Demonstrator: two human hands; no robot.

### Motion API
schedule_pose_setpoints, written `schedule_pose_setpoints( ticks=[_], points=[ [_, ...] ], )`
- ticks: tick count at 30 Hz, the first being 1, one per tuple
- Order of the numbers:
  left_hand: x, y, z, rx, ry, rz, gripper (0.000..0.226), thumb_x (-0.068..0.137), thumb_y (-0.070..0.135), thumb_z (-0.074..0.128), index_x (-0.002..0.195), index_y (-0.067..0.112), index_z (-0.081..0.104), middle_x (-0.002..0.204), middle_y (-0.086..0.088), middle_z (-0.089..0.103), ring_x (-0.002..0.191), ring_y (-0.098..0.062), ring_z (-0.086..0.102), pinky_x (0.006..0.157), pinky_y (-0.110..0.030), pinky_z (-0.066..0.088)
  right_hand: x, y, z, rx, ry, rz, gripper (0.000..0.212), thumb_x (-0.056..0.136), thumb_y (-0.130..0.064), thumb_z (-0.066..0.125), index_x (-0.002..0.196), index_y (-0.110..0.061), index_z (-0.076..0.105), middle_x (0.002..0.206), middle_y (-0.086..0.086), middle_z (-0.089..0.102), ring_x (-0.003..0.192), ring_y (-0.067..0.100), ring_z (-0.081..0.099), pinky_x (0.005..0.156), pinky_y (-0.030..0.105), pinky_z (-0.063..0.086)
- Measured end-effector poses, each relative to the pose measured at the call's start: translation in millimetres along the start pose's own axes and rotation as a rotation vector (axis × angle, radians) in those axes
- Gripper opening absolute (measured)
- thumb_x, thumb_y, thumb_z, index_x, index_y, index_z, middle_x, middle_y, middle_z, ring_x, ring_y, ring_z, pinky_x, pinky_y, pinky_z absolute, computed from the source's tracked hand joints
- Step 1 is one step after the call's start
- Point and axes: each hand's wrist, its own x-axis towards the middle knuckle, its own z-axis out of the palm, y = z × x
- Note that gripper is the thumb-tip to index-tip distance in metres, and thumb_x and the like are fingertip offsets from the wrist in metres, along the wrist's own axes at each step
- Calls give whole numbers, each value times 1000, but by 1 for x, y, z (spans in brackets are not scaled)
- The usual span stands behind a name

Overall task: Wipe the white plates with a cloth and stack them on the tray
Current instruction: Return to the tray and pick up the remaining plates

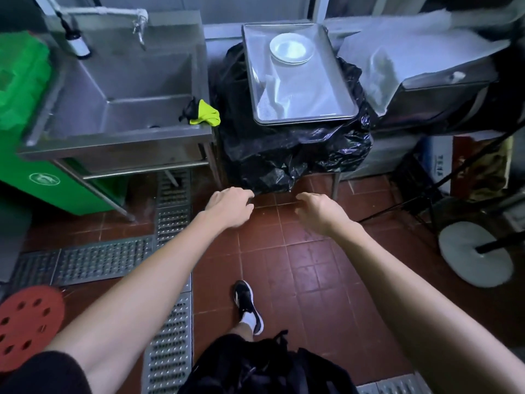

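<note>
Both hands are empty. The left hand [230, 206] and the right hand [319, 213] hang out in front over the red floor [284, 265], fingers loose and a little curled, holding nothing.

The plates [291, 48] are up ahead and well apart from both hands. They sit in a small stack near the far edge of the tray [301, 112], and the tray rests on top of a bin with a black bag [284, 149]. The right hand looks a bit more in line with them, so it is probably the nearer one.

The yellow and black cloth [204, 113] lies on the front right corner of the sink [119, 92], just left of the bin. The left hand is on that side (so it seems the better one to grab the cloth).

The near half of the tray is bare, with room to work. I can see no other plates waiting to be wiped, so the job may be nearly done.
</note>
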Motion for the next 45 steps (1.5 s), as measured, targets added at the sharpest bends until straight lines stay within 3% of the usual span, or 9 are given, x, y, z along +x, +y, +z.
schedule_pose_setpoints(
  ticks=[3, 7, 9, 14, 21, 26, 30, 36, 45],
  points=[
    [52, -6, -18, -15, 6, 36, 42, 102, 40, 47, 142, 31, 53, 144, -3, 58, 129, -30, 56, 104, -43, 44, 42, 5, -19, 5, 38, 44, 47, 93, -32, 54, 138, -17, 53, 138, 10, 59, 123, 34, 56, 97, 46, 49],
    [114, -11, -44, -12, 7, 68, 42, 101, 40, 48, 142, 31, 54, 144, -3, 58, 130, -30, 55, 105, -42, 42, 90, 15, -41, 22, 72, 67, 22, 90, -29, 54, 109, -19, 59, 115, 9, 68, 107, 36, 62, 82, 42, 52],
    [139, -12, -56, -4, 5, 85, 41, 101, 40, 48, 142, 32, 54, 145, -3, 57, 131, -30, 54, 105, -42, 42, 111, 19, -50, 39, 80, 87, 21, 91, -28, 53, 106, -16, 59, 109, 11, 69, 103, 38, 62, 80, 45, 53],
    [201, -5, -81, 69, -12, 152, 40, 102, 39, 47, 141, 32, 53, 142, -3, 58, 131, -30, 53, 104, -43, 40, 160, 34, -68, 76, 82, 100, 42, 93, -30, 56, 133, -16, 57, 130, 12, 64, 118, 35, 59, 94, 46, 51],
    [304, 14, -114, 83, -18, 145, 34, 99, 32, 44, 127, 24, 61, 131, -5, 65, 118, -34, 60, 96, -43, 44, 248, 84, -102, 103, 87, 86, 36, 96, -32, 53, 127, -15, 59, 126, 12, 66, 117, 34, 59, 93, 46, 50],
    [371, 32, -133, 60, -42, 110, 38, 100, 29, 42, 134, 25, 58, 137, -2, 60, 117, -31, 61, 92, -40, 48, 313, 122, -133, 135, 65, 53, 45, 100, -35, 51, 142, -17, 50, 140, 9, 58, 127, 31, 53, 101, 44, 45],
    [408, 40, -140, 4, -36, 64, 46, 102, 33, 43, 148, 28, 48, 150, -3, 51, 131, -30, 53, 97, -41, 44, 358, 142, -154, 111, 29, 21, 47, 102, -37, 48, 145, -18, 47, 147, 6, 53, 131, 30, 49, 103, 46, 44],
    [451, 39, -154, -101, -27, 11, 47, 104, 34, 44, 150, 25, 46, 154, -4, 47, 135, -29, 50, 105, -44, 44, 410, 159, -175, 131, 18, 2, 46, 103, -38, 48, 145, -18, 47, 142, 7, 56, 124, 29, 55, 99, 44, 47],
    [531, 11, -169, -250, 33, -12, 44, 104, 33, 48, 147, 24, 50, 151, 0, 51, 125, -26, 57, 96, -38, 47, 491, 156, -191, 220, 36, 22, 48, 104, -41, 47, 144, -14, 48, 147, 6, 53, 133, 28, 50, 106, 45, 43]
  ],
)
